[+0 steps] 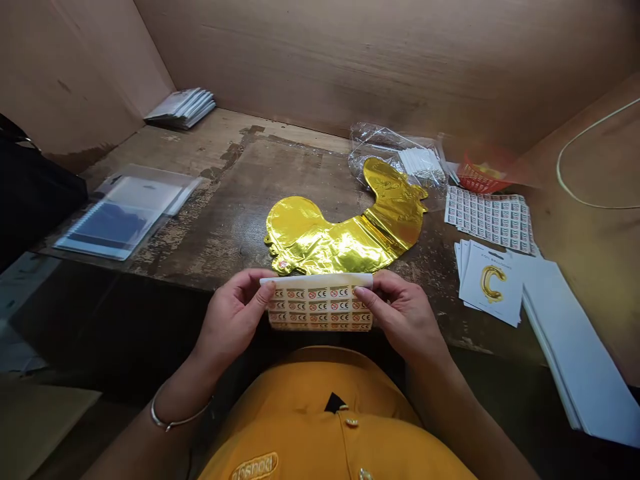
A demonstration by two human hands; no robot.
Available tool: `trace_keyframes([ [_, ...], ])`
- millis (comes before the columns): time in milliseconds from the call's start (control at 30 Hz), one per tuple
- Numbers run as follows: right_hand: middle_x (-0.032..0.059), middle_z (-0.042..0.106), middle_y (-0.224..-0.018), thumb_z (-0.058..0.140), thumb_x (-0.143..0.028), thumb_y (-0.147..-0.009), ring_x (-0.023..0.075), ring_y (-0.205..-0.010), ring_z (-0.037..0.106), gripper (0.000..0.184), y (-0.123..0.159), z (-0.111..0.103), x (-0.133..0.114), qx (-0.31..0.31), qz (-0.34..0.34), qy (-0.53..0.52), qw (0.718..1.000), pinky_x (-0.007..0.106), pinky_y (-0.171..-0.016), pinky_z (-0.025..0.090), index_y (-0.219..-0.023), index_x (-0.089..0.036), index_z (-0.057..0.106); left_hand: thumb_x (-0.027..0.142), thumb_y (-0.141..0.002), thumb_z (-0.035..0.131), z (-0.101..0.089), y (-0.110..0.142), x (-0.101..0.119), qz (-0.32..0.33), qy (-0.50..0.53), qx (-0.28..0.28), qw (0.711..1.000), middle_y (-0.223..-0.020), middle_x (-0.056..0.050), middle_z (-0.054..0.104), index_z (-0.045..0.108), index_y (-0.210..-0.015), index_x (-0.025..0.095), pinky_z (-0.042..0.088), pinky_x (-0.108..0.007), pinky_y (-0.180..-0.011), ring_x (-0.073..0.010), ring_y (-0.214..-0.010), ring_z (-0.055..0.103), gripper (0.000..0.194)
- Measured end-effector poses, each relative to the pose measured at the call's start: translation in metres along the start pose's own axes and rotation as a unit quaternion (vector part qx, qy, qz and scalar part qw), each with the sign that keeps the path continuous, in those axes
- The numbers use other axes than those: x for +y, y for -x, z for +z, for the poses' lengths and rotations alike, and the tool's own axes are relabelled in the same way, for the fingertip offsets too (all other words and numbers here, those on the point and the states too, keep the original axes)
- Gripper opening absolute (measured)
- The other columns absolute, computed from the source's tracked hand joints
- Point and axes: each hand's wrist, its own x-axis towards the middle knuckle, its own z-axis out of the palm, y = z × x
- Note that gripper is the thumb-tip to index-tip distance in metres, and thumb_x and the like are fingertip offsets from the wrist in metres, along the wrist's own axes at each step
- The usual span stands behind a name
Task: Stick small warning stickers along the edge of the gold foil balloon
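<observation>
Between my two hands is a sheet of small CE-mark stickers [320, 307], held level over the table's front edge. My left hand [235, 313] pinches its left end, thumb on top and fingers behind. At the other end my right hand [403, 310] grips it the same way. The sheet's top strip is blank and its lower part curves downward. Just beyond it lies a flat gold foil balloon [340, 243], curved in a C shape, with small tabs at its ends. A small round mark shows on the balloon near its lower left tab.
On the right are C-printed cards [493, 283], more sticker sheets [490, 217], a red basket [483, 175] and a stack of long white card [575, 333]. A clear bag of white sticks [420, 162] sits behind the balloon. Clear sleeves [125, 210] and stacked packets [183, 107] lie left.
</observation>
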Motion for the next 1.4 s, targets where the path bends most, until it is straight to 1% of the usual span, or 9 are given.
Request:
trace_keyframes([
  [67,0.0029,0.064,-0.071,0.065,-0.038,-0.081,0.0156,-0.068,0.057,0.022,0.001,-0.003,0.0,-0.019,0.049,-0.051,0.997,0.028,-0.063,0.045,-0.075,-0.018,0.071,0.038,-0.08,0.071,0.001,0.004,0.0,0.041,-0.023,0.066,0.997,-0.089,0.0,0.065,0.06,-0.107,0.021,0.052,-0.022,-0.074,-0.0132,-0.083,0.062,0.034],
  [200,0.0043,0.072,-0.078,0.07,-0.043,-0.078,0.0176,-0.072,0.064,0.026,0.0,-0.007,0.002,-0.082,0.128,-0.186,0.971,0.029,-0.067,0.052,-0.084,-0.018,0.073,0.028,-0.079,0.072,0.007,0.017,-0.004,0.065,-0.025,0.076,0.995,-0.08,0.003,0.063,0.054,-0.119,0.024,0.053,-0.021,-0.075,-0.0109,-0.077,0.062,0.045],
  [467,0.0042,0.074,-0.082,0.072,-0.042,-0.077,0.0167,-0.069,0.067,0.029,0.001,0.001,0.008,-0.113,0.155,-0.289,0.938,0.029,-0.065,0.057,-0.096,-0.02,0.072,0.02,-0.079,0.072,0.014,0.021,-0.01,0.141,0.027,0.091,0.985,-0.105,0.0,0.06,0.058,-0.12,0.03,0.052,-0.02,-0.08,-0.008,-0.083,0.06,0.045],
  [700,0.005,0.073,-0.086,0.071,-0.043,-0.078,0.0175,-0.072,0.067,0.031,0.002,0.01,0.01,-0.095,0.144,-0.284,0.943,0.03,-0.065,0.057,-0.096,-0.018,0.069,0.014,-0.083,0.066,0.015,0.031,-0.003,0.158,0.046,0.086,0.983,-0.088,0.005,0.067,0.062,-0.117,0.035,0.056,-0.016,-0.071,-0.0079,-0.078,0.065,0.041],
  [867,0.0041,0.07,-0.075,0.068,-0.043,-0.08,0.015,-0.065,0.063,0.028,0.005,0.016,0.006,-0.104,0.121,-0.212,0.964,0.028,-0.06,0.055,-0.083,-0.015,0.067,0.021,-0.077,0.074,0.015,0.028,0.005,0.071,0.013,-0.027,0.997,-0.094,0.0,0.074,0.073,-0.097,0.026,0.058,-0.019,-0.074,-0.0129,-0.081,0.07,0.021],
  [1000,-0.0001,0.065,-0.069,0.07,-0.036,-0.079,0.0128,-0.064,0.062,0.02,0.008,0.02,0.004,-0.07,0.083,-0.228,0.968,0.024,-0.058,0.053,-0.086,-0.018,0.061,0.022,-0.077,0.075,0.017,0.022,0.008,0.055,0.02,0.017,0.998,-0.086,0.004,0.074,0.074,-0.087,0.025,0.057,-0.012,-0.069,-0.009,-0.076,0.069,0.01],
  [1200,-0.0076,0.056,-0.067,0.07,-0.02,-0.08,0.0071,-0.058,0.056,0.028,0.019,0.023,0.0,0.045,-0.038,-0.208,0.976,0.017,-0.054,0.048,-0.102,-0.029,0.054,0.023,-0.072,0.079,0.019,0.023,0.005,0.013,0.074,0.035,0.997,-0.084,0.005,0.073,0.071,-0.085,0.024,0.06,-0.016,-0.065,-0.0091,-0.07,0.069,0.015],
  [1333,-0.0059,0.061,-0.072,0.068,-0.015,-0.081,0.0087,-0.061,0.057,0.054,0.024,0.021,0.002,0.077,-0.11,-0.158,0.978,0.021,-0.057,0.051,-0.127,-0.036,0.05,0.025,-0.071,0.08,0.017,0.024,0.001,-0.027,0.109,0.027,0.993,-0.085,0.004,0.073,0.07,-0.086,0.023,0.06,-0.018,-0.067,-0.0105,-0.073,0.069,0.018],
  [1400,-0.0046,0.065,-0.077,0.067,-0.013,-0.082,0.0087,-0.064,0.06,0.053,0.024,0.019,0.004,0.078,-0.133,-0.131,0.979,0.021,-0.06,0.052,-0.127,-0.036,0.055,0.025,-0.071,0.08,0.015,0.024,0.0,-0.021,0.105,0.033,0.994,-0.084,0.004,0.073,0.07,-0.085,0.023,0.059,-0.016,-0.068,-0.0093,-0.073,0.068,0.017],
])
